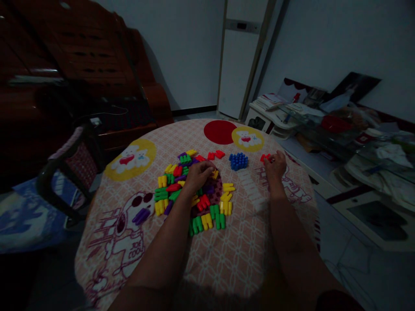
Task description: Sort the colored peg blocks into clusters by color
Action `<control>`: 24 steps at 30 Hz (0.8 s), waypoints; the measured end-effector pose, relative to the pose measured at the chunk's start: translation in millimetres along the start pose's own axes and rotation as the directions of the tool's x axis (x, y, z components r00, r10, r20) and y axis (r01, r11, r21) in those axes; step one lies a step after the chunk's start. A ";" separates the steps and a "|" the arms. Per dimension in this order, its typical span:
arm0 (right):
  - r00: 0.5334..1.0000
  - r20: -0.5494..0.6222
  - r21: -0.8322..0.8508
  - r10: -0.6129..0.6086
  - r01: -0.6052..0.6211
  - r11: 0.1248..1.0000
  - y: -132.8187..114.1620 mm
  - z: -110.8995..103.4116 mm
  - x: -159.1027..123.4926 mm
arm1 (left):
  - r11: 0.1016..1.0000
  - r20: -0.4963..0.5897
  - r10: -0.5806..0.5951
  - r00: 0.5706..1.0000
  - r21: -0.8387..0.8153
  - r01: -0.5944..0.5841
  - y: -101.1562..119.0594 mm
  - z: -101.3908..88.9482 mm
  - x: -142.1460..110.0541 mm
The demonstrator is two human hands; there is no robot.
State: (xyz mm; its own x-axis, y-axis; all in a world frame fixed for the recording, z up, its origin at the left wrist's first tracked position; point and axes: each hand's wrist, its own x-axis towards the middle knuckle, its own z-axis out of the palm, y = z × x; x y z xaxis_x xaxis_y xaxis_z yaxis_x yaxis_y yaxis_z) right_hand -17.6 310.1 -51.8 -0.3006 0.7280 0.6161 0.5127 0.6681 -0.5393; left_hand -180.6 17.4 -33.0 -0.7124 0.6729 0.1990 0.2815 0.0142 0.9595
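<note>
Two bare hands at work over a round table [227,263] spread with a patterned cloth. The left hand [200,175] reaches over the loose blocks [203,202], which are red, yellow, green and purple and lie scattered left of the table's middle; its fingers are curled narrowly beside a yellow block [215,174], though whether they grip it cannot be told. The right hand [276,166], its fingers drawn close together, is at the red blocks [265,157] near the table's right side; its grip on them is likewise unclear. Between the hands, slightly farther out, stands a compact blue cluster [239,161]. A purple block [141,216] lies apart at left, near a printed dog. Beyond the table stand a chair [75,160], left, and a cluttered cabinet [324,160], right.
</note>
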 end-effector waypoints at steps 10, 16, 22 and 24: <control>0.977 0.025 0.083 -0.210 0.207 0.975 -66.1 -22.0 -1.9 | 1.000 -0.375 -0.009 0.927 0.019 0.018 1.2 -13.9 3.5; 0.823 0.391 0.121 -0.413 0.399 0.909 -147.4 -1.7 -25.8 | 0.987 -0.433 -0.108 0.895 -0.154 0.044 -1.9 -15.6 5.9; 0.662 0.643 -0.012 -0.385 0.511 0.859 -196.1 36.7 -31.1 | 0.982 -0.423 -0.136 0.896 -0.179 0.065 -0.6 -16.2 6.9; 0.616 0.704 -0.047 -0.352 0.536 0.843 -202.6 43.5 -29.1 | 0.984 -0.415 -0.130 0.901 -0.162 0.068 -0.9 -17.0 6.9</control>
State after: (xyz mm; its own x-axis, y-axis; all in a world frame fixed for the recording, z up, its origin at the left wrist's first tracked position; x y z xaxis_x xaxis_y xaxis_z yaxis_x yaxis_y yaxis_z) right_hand -147.7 160.2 14.5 -0.9324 0.3214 0.1652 0.3088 0.9461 -0.0977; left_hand -196.7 9.5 -29.1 -0.9449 0.2973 0.1370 0.1246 -0.0607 0.9904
